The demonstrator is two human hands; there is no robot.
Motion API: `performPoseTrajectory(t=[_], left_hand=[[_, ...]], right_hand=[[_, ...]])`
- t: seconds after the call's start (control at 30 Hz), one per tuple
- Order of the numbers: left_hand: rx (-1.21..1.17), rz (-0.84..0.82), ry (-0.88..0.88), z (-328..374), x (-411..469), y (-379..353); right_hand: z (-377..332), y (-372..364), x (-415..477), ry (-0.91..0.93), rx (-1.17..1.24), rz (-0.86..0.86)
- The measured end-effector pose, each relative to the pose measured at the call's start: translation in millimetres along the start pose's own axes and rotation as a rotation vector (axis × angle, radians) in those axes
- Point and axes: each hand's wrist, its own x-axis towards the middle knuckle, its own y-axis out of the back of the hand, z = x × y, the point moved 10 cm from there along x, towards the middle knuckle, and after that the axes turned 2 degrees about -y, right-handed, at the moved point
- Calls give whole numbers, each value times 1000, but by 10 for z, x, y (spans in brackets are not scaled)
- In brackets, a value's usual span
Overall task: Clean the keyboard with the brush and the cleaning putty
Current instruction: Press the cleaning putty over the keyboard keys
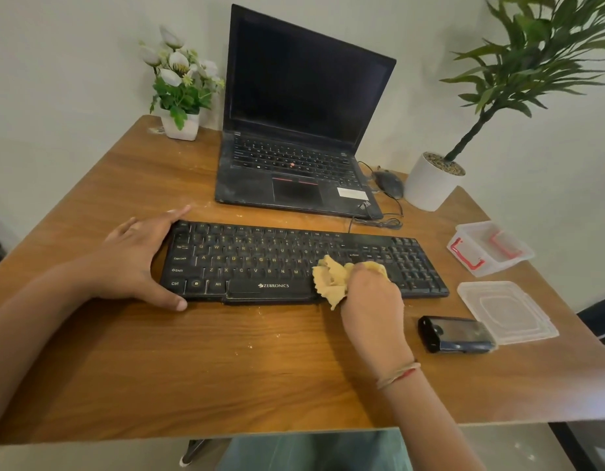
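Yellow putty (331, 278) bulges leftward from the right hand (372, 294) clenched around it, onto the keyboard (260, 263); left hand (137, 256), fingers spread straight, braces the keyboard's left end

yellow putty (331, 278) on black keyboard (280, 263)
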Motion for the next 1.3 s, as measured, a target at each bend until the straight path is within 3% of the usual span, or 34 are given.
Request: performPoseTrajectory(t=[0.13,0.2,0.27,0.37,0.53,0.87,1.03,1.13,1.2,1.23,1.3], left_hand=[[-10,-12,4,3,-13,10],[-11,-21,0,-2,-19,-2],[-2,-18,-8,-8,-20,-9],[8,-7,-12,-7,-8,-6],[15,4,-11,-30,12,-4],[24,32,-25,-71,29,-10],[10,38,-35,-84,54,-1],[-9,32,-32,-78,41,9],[-10,27,-27,-86,44,11],[-5,27,-31,-83,47,7],[6,16,-32,-92,51,-16]], right_hand=[[-115,65,-55,178,194,-134],[82,131,57,140,439,-274],[498,296,322,-1,592,-194],[1069,487,694,-159,401,122],[715,-93,786,-107,94,-56],[363,-112,618,-61,23,24],[326,-111,472,35,177,44],[345,-64,435,115,399,-86],[589,53,482,-21,840,-198],[786,122,529,-139,1032,-161],[1176,256,671,-298,996,28]])
